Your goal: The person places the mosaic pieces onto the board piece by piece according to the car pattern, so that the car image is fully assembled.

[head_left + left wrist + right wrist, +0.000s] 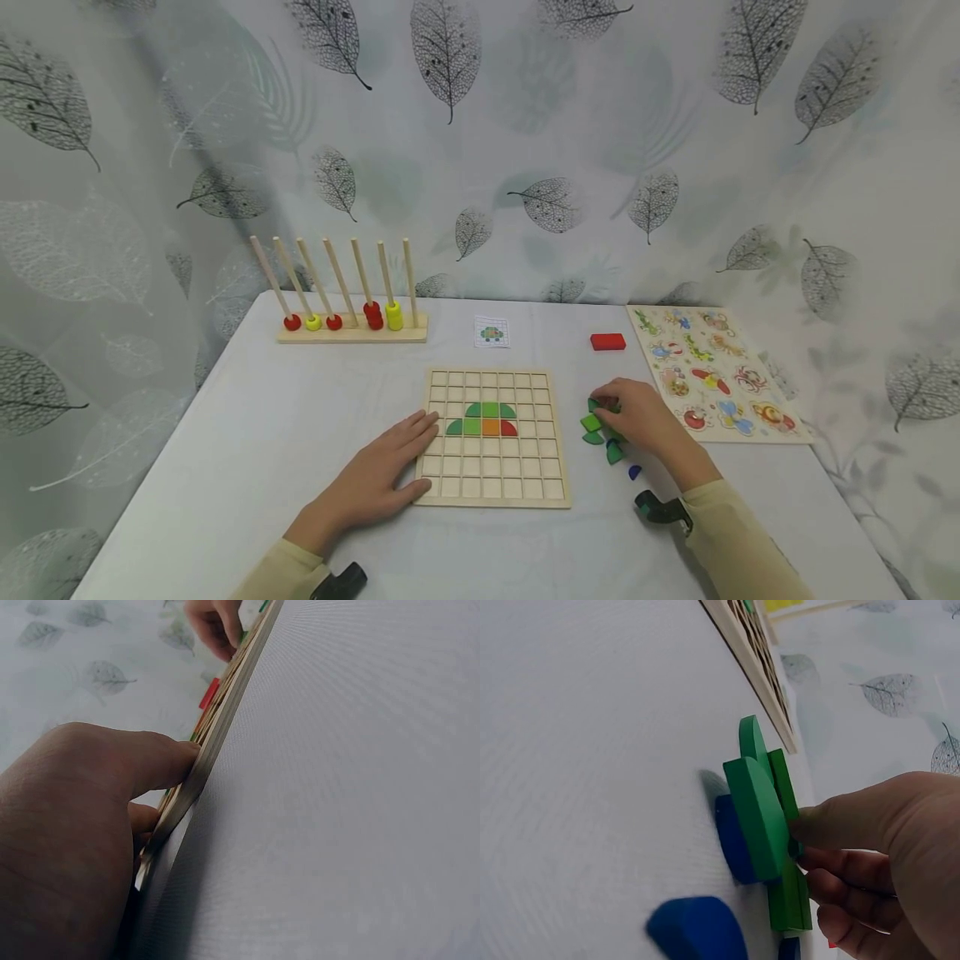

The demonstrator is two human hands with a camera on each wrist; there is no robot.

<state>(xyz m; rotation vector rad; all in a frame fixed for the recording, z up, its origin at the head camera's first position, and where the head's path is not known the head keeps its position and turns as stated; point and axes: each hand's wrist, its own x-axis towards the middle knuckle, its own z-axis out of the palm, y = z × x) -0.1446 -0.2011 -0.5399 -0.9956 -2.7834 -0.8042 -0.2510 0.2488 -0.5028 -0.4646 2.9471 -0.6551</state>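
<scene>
A square wooden grid board [491,487] lies mid-table. Green, orange and red pieces [482,419] fill two short rows of its cells. My left hand [375,475] steadies the board's left side, fingers extended over the edge and thumb [169,761] at the near corner. To the right of the board, my right hand [637,417] reaches into a small heap of green blocks [592,423]. Its thumb and curled index finger pinch a small dark green block [794,847], mostly hidden by the fingertips. A larger green quarter-round block [756,817] leans on a blue one [735,840] there.
A pattern card [492,332] lies behind the board, with a red block [607,342] to its right. At back left stands a bead abacus [352,335] with upright pegs. An animal puzzle board [712,375] occupies the right side. A loose blue block [634,472] lies near the right wrist.
</scene>
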